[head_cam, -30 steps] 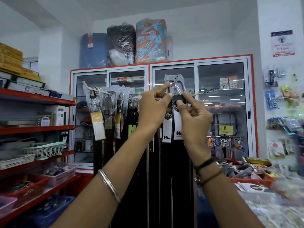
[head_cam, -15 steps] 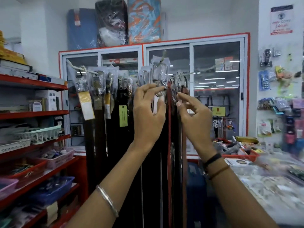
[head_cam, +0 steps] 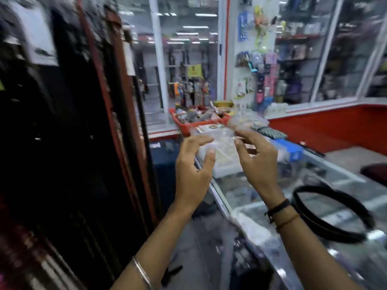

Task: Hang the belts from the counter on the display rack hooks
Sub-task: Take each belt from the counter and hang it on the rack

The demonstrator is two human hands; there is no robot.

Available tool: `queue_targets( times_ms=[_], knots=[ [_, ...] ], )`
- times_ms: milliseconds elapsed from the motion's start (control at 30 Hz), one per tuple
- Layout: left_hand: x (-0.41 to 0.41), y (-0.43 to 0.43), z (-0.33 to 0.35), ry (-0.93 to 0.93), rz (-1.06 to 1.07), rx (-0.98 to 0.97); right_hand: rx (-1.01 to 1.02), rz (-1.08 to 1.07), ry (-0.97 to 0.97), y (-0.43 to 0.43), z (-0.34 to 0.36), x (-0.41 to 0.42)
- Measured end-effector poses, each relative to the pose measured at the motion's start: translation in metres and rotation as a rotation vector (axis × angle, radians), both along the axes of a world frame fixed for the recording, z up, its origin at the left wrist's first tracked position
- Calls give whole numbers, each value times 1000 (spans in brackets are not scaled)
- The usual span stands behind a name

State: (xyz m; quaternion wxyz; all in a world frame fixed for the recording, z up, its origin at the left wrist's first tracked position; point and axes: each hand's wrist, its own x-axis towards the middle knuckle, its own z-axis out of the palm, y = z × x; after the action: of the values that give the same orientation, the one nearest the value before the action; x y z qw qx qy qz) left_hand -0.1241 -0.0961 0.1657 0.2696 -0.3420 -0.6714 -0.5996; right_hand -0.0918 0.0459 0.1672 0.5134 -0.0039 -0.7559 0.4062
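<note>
I see both hands raised in mid-air between the hanging belts (head_cam: 69,126) on my left and the glass counter (head_cam: 326,181) on my right. The left hand (head_cam: 193,170) is empty, fingers (head_cam: 198,142) spread and loosely curled, thumb apart from them, gripping nothing. The right hand (head_cam: 258,162) is the same: fingers fanned out, slightly bent, nothing between them. The 2 hands are near each other but not touching. A metal bangle (head_cam: 142,273) sits on the left forearm, and 2 dark bands (head_cam: 279,208) circle the right wrist.

The hung belts fill the left side of the view as a dense row of dark straps, with 1 reddish-brown strap (head_cam: 98,80) among them and white tags (head_cam: 37,36) near the top. The picture is smeared there, so I cannot make out the hooks or buckles.

1 black belt (head_cam: 326,229) lies on the counter top, curled in a loose loop, just right of the right wrist and well apart from the rack. Neither hand touches it.

Farther back on the counter I see a red tray (head_cam: 184,127) full of small goods and some clear plastic packets (head_cam: 222,135) behind the fingertips. Glass cabinets (head_cam: 184,59) line the wall beyond.
</note>
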Motion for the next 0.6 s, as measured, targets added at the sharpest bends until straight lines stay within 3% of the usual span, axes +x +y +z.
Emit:
queue_targets(
  times_ms=[267, 367, 600],
  knots=[
    [16, 135, -89, -461, -342, -311, -56, -352, -419, 147, -101, 36],
    [19, 182, -116, -596, -376, -465, -33, -456, -624, 204, -119, 40],
    [20, 261, -155, -591, -251, -792, 18, -562, -1220, 315, -141, 35]
  ],
)
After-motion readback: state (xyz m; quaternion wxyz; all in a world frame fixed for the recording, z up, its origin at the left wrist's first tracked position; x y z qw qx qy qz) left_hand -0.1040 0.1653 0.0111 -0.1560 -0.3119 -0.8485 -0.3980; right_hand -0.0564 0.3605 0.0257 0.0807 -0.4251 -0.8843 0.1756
